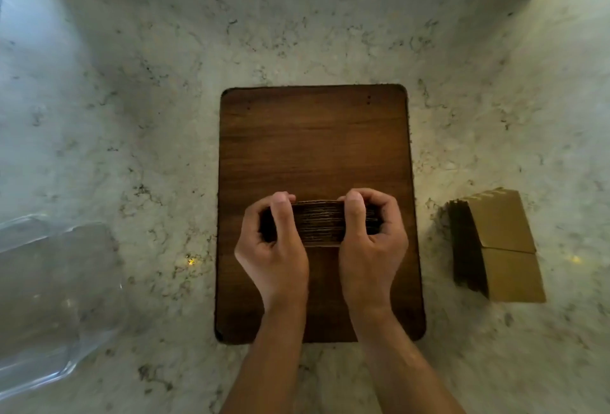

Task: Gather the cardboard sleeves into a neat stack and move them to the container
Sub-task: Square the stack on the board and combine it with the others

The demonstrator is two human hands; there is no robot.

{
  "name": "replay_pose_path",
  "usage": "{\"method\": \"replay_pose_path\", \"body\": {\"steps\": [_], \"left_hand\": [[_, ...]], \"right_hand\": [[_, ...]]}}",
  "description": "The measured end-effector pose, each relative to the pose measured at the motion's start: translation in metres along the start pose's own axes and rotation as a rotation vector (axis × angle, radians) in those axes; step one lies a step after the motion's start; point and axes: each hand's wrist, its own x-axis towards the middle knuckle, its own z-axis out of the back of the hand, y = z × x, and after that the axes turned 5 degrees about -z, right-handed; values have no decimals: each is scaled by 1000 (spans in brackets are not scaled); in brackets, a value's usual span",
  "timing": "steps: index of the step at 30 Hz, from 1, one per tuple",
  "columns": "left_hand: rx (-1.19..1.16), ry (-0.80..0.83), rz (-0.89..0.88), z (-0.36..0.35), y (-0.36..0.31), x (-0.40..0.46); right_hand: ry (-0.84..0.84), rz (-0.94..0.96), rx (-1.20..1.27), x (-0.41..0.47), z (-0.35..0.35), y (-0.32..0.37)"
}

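Note:
A stack of brown cardboard sleeves [318, 224] stands on edge over the dark wooden board [313, 149], its layered edges facing me. My left hand [272, 248] grips its left end, thumb on the near face and fingers curled over the far side. My right hand [371, 245] grips the right end the same way. A second stack of cardboard sleeves [495, 248] lies flat on the counter to the right of the board. A clear plastic container [49, 298] sits at the lower left.
The board lies on a pale marble counter [132, 100] that reaches to a wall and a window ledge at the top. Bare counter lies between the board and the container, and around the right-hand stack.

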Motion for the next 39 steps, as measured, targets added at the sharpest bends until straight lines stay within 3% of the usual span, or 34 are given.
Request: {"method": "replay_pose_path", "body": {"steps": [3, 8, 13, 18, 24, 27, 30, 34, 39], "left_hand": [[52, -15, -106, 3, 4, 2], [-107, 155, -55, 3, 8, 2], [-47, 227, -98, 9, 14, 7], [-38, 282, -64, 9, 11, 9], [40, 303, 17, 13, -8, 10], [-121, 236, 56, 22, -25, 3], [-196, 221, 123, 26, -37, -14], [-221, 389, 250, 2, -51, -51], [-316, 639, 435, -56, -67, -103]], "right_hand": [[6, 82, -92, 7, 4, -5], [281, 90, -68, 8, 13, -7], [257, 417, -551, 11, 21, 2], [616, 587, -1124, 3, 29, 30], [724, 692, -1294, 6, 16, 71], [645, 529, -1128, 2, 32, 88], [463, 141, -603, 8, 87, 113], [327, -186, -38, 31, 184, 134], [298, -424, -8, 55, 236, 119]]}}
